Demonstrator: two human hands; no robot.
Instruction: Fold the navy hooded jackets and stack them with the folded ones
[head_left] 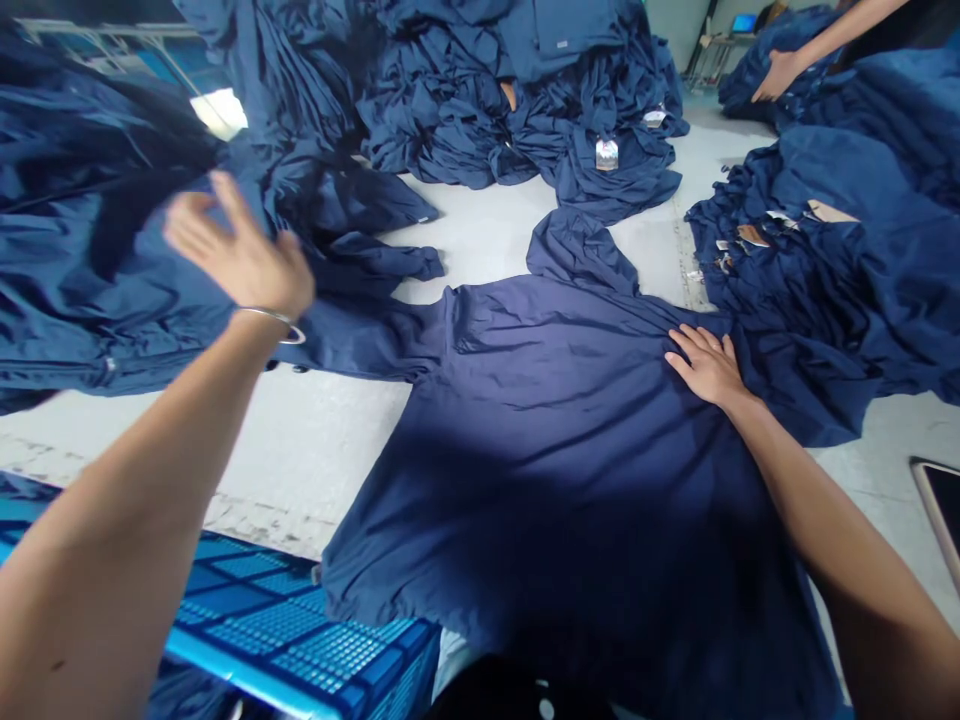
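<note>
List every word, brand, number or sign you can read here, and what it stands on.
No text is readable.
Printed tag on the far garment pile: too small and blurred.
Brown tag on the right-hand pile: too blurred.
Lit screen in the background: too small.

The left hand [244, 250] is raised at the left, slightly blurred, palm down with fingers spread and bent, a bangle around its wrist. The right hand [705, 365] lies flat at the right, fingers spread, its bare forearm slanting back toward the near right corner.
</note>
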